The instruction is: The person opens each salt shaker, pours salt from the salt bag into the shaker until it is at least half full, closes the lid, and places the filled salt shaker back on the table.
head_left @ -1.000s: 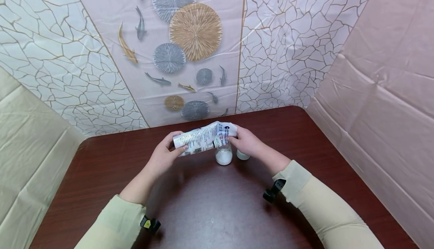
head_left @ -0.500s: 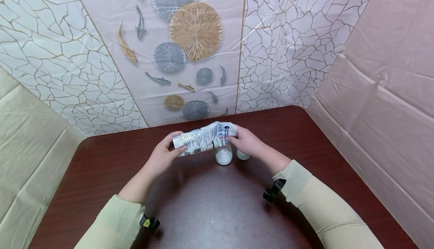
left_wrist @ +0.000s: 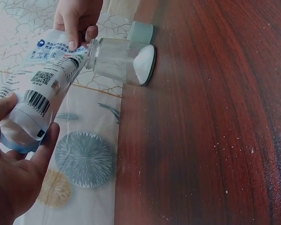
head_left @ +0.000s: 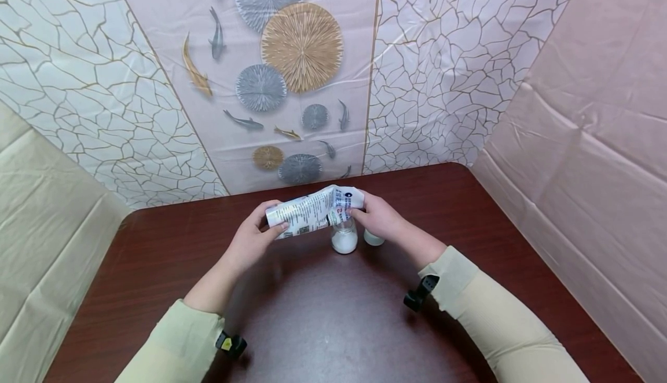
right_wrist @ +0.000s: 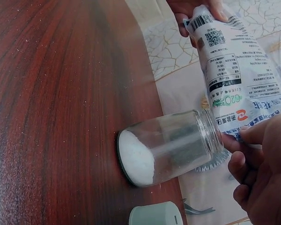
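Note:
A white printed bag of salt (head_left: 302,214) is held tilted across the middle in the head view, its lower end over the mouth of a glass jar (right_wrist: 171,145). My left hand (head_left: 251,238) grips the bag's raised end between thumb and fingers. At the jar's rim, my right hand (head_left: 383,218) pinches the other end, thumb on the printed face. White salt (left_wrist: 144,64) lies in the bottom of the upright jar. The bag and my right hand hide the jar's mouth in the head view.
A pale green cap (right_wrist: 155,213) stands on the table close to the jar's right. The dark red-brown table (head_left: 333,313) carries scattered white specks in the left wrist view. A patterned cloth wall (head_left: 302,139) rises behind the table's far edge.

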`<state>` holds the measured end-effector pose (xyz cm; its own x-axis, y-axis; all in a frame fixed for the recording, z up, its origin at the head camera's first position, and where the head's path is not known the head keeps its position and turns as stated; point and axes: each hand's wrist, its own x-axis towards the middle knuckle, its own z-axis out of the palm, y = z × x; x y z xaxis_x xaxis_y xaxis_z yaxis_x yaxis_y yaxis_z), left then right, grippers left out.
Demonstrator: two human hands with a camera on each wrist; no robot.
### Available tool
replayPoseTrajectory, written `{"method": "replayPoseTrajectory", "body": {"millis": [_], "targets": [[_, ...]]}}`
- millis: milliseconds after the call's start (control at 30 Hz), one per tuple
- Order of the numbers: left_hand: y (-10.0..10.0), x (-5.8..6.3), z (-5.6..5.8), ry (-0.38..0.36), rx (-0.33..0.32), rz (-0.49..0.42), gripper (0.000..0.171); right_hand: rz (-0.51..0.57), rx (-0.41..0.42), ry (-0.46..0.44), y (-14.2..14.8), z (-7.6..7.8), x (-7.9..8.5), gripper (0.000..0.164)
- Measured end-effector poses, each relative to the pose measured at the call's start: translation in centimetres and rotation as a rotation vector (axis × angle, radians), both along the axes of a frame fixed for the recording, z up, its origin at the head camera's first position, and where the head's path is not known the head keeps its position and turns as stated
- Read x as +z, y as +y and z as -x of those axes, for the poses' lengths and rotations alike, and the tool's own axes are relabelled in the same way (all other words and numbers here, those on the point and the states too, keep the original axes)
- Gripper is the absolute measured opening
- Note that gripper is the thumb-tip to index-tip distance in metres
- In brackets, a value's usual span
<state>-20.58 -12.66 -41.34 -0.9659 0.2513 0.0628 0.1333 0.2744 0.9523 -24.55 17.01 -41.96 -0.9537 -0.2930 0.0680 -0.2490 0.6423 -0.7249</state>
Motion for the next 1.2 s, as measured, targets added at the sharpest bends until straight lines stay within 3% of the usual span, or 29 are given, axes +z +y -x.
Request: {"method": "replayPoseTrajectory", "body": {"millis": [900,1200], "targets": [[0.34,0.51,-0.49,-0.004,0.012,0.014,0.045,0.011,0.022,-0.018,-0.02,-0.06,0.25,0.041],[0.37,0.59,-0.52,0.009,0.011,0.009,0.044,0.006,-0.014,0.008,0.07,-0.24,0.52,0.033]]}}
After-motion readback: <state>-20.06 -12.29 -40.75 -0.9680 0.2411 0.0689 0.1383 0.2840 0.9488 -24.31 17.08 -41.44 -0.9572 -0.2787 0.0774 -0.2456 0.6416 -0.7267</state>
